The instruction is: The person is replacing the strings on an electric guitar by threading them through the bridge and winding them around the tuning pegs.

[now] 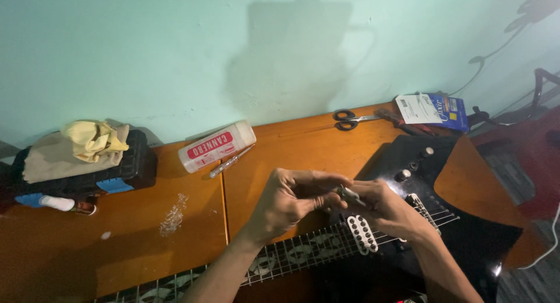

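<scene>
The black guitar (466,233) lies near, on the orange table (146,244). Above it, left hand (289,201) and right hand (385,207) pinch a small metal tool (350,194) together. Farther back by the wall lie a bottle (217,146) and scissors (348,120), bare wood between.

Seen from a single head-worn camera, the view looks steeply down and forward over an orange wooden table (175,244) toward a pale green wall (175,46) that fills the upper half of the frame. The lens sits close above the person's left hand (289,201) and right hand (385,207), which meet near the centre over a black electric guitar (466,233), forearms entering from the bottom edge. No second view shares the scene.
</scene>
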